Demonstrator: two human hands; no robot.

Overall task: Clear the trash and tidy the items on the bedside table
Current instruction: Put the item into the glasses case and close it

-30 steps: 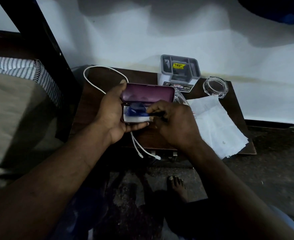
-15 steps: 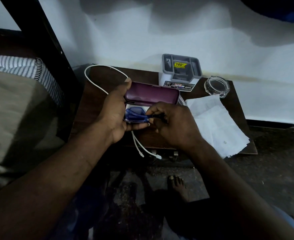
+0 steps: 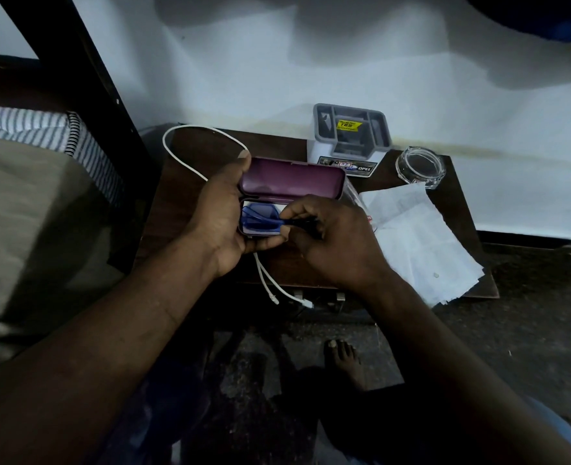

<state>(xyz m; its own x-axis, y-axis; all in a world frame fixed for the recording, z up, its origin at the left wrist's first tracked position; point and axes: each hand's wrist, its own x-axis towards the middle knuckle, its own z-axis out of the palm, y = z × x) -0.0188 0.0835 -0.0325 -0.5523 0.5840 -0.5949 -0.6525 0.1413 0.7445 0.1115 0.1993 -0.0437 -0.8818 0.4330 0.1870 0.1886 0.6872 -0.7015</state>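
Observation:
My left hand grips a purple glasses case, its lid open, above the dark wooden bedside table. Folded blue glasses lie in the case's white-lined lower half. My right hand pinches the glasses at their right end, fingers covering the case's right side. A white charging cable loops over the table's left part, and its two ends hang off the front edge.
A grey and white organiser box stands at the back by the white wall. A glass ashtray sits at the back right. Crumpled white papers cover the right side. A bed with a striped pillow is left. A bare foot rests on the floor.
The case and both hands have drifted slightly right and up. The blue glasses now lie flatter in the lower half, with my right fingers still on their end.

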